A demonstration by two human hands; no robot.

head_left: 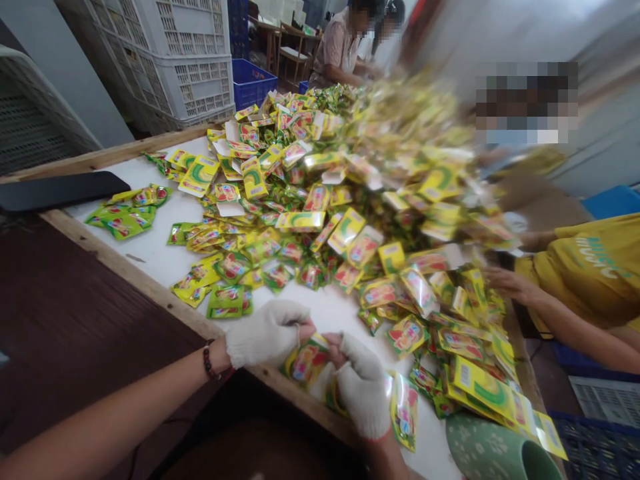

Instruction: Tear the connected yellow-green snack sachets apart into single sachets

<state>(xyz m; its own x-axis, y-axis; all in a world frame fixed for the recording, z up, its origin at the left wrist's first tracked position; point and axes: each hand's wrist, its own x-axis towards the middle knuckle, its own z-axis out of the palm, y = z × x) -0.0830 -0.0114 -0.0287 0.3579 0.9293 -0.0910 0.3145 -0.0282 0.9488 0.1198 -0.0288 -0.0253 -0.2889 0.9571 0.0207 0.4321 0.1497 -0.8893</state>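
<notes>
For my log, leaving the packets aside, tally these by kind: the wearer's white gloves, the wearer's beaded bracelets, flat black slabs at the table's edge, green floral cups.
White gloves: 2
Beaded bracelet: 1
Flat black slab: 1
Green floral cup: 1
Total: 5

Packets [320, 220] on table [155, 257], phone [65, 190] left, cup [483, 443] right

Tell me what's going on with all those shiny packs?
A person in white gloves has a pack between the left hand and right hand, at the near edge of the table. A big, messy heap of packs spreads beyond. On the right, another person's hand is at the heap's edge.
</notes>
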